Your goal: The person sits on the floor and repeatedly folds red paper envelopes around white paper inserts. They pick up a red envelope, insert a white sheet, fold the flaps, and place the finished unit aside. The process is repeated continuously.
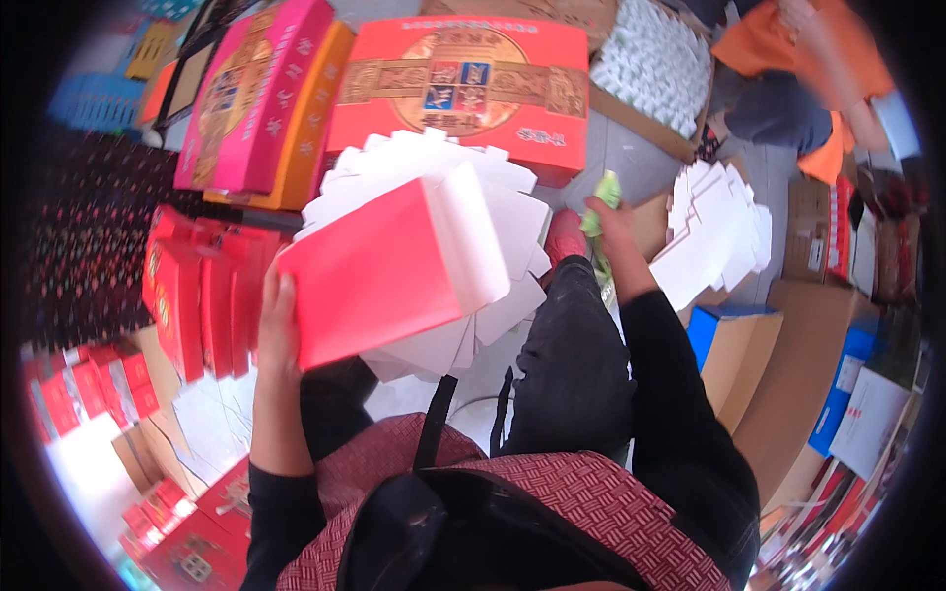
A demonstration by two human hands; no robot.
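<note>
Holding one red carton [370,281], left hand [279,323]; one green item [606,189], right hand [617,232]; two white card piles [717,229], left and right

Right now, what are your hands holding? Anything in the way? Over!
Left hand: holding red carton. Right hand: holding crumpled green thing. Carton partly hides fanned-out white cardboard pieces.

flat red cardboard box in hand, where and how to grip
Probably pinch the flat red cardboard box at its left edge, from the left, where the left hand holds it; the white cardboard flap juts from the opposite end and might bend.
</note>
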